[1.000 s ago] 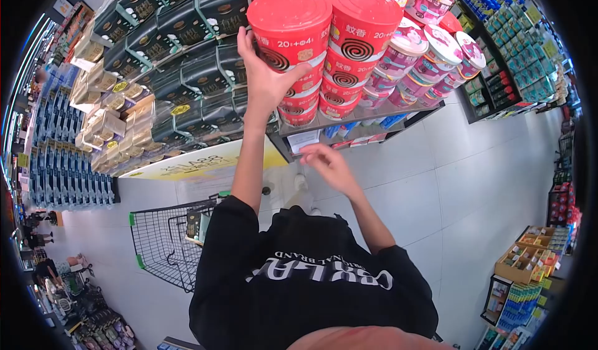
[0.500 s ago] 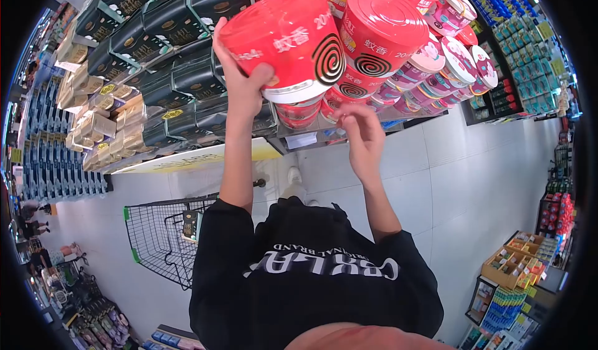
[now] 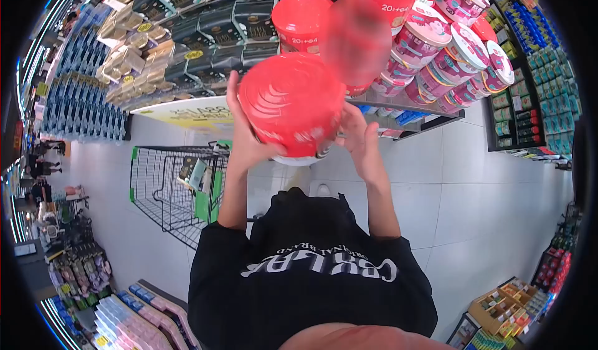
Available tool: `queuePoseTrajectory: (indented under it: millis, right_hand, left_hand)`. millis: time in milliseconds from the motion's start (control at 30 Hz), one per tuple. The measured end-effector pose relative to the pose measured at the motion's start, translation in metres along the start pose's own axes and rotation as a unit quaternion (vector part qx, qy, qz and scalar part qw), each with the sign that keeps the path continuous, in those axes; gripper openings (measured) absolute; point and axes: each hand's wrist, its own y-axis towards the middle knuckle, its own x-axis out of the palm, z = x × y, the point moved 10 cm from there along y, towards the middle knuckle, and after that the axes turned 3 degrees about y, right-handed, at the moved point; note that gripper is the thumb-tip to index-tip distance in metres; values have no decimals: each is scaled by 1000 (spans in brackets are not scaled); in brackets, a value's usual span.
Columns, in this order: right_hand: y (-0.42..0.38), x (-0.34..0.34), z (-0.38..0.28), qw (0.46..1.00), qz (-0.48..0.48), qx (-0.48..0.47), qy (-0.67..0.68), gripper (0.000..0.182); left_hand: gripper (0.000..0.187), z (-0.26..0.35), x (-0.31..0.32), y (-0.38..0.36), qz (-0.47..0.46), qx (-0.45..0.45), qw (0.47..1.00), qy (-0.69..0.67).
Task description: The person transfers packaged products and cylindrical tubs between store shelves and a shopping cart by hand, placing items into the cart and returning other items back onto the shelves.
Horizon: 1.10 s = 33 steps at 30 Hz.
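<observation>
A red tub of mosquito coils (image 3: 291, 98) with a white base is in my left hand (image 3: 250, 141), whose fingers and thumb wrap its left side. Its lid faces up toward me. At the tub's right side is my right hand (image 3: 362, 143), fingers spread and fingertips right at the wall, thumb standing apart. Just beyond, another red tub (image 3: 358, 42) is smeared by motion and tilted in front of the stack. More red tubs (image 3: 302, 18) stand behind on the display.
Dark tissue packs (image 3: 255, 26) are stacked at left, beside tan packs (image 3: 134, 63). Pink-and-white tubs (image 3: 461, 45) fill the right of the display. A wire shopping cart (image 3: 177, 188) holding a dark pack stands on the floor at my left. Shelves line both sides.
My left hand has brought the red tub down and toward me, away from the stack. My right hand has come to its side. Another tub behind has shifted and tipped.
</observation>
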Motion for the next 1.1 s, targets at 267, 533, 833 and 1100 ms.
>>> queuePoseTrajectory:
  millis: [267, 533, 833, 1100]
  right_hand:
    - [-56, 15, 109, 962, 2, 83, 260, 73]
    - [-56, 115, 130, 985, -160, -21, -57, 84]
    - [-88, 263, 225, 926, -315, 134, -158, 54]
    - [-127, 161, 313, 904, -154, 190, -351, 37]
  left_hand:
    - [123, -8, 4, -128, -89, -103, 963, 231]
    - [106, -35, -75, -268, 166, -322, 911, -196]
    - [62, -38, -276, -424, 484, -274, 810, -186]
    - [81, -202, -419, -545, 507, -422, 745, -100]
